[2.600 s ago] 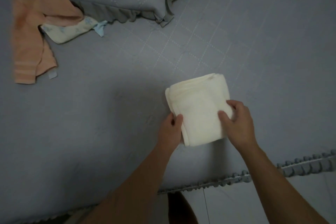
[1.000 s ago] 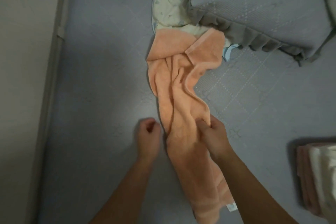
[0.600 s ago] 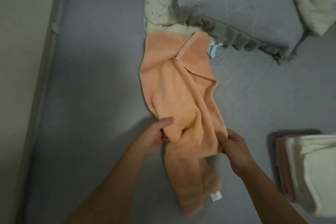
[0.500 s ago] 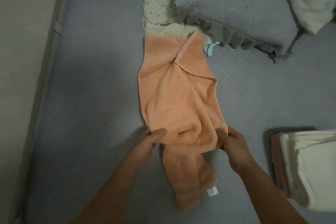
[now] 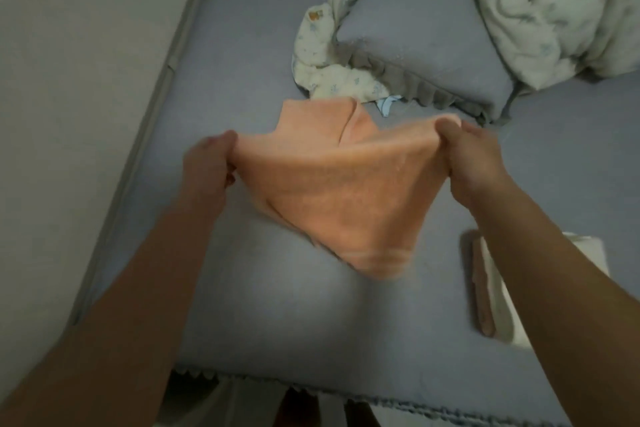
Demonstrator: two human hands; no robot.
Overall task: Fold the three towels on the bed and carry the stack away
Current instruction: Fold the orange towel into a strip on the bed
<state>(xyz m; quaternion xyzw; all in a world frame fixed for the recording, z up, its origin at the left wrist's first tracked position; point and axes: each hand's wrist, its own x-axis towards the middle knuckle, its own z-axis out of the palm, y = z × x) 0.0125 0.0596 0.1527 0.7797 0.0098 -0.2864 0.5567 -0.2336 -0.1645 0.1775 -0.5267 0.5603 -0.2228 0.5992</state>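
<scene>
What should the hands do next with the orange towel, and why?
Probably spread it flat on the bed. The left hand and right hand each pinch an end of the orange towel, and it sags between them, bunched and unfolded. Two folded towels already wait on the right.

A grey-blue pillow (image 5: pixel 415 45) with a darker ruffled edge lies on the bed sheet (image 5: pixel 242 305). A pale printed cloth (image 5: pixel 322 59) curls round the pillow's left corner, and a crumpled cream duvet (image 5: pixel 561 7) rests against its right side. A beige wall (image 5: pixel 79 55) runs well left of the pillow.
</scene>
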